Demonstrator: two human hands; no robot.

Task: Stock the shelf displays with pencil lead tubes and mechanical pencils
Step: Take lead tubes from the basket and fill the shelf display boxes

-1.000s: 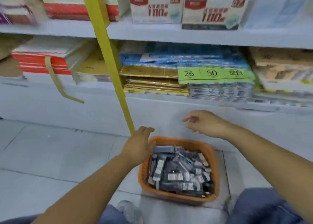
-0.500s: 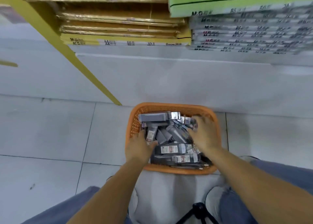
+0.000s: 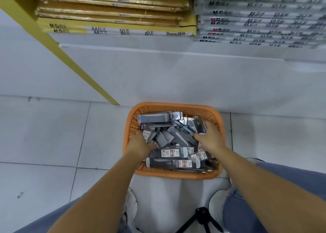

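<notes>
An orange plastic basket stands on the floor between my knees, against the base of the shelf unit. It is piled with several grey pencil lead tubes bearing white and red labels. My left hand reaches into the left side of the pile; its fingertips are buried among the tubes. At the right side, my right hand has its fingers curled over some tubes, with the thumb pressed against them.
The white shelf base rises just behind the basket. Stacked gold and yellow paper packs and grey packs lie on the shelf above. A yellow strap slants down at the left. A black tripod stands between my shoes.
My view has tilted down from the shelves to the basket. Both hands dropped from above the rim into the pile of tubes and have stayed there for the last half second.
</notes>
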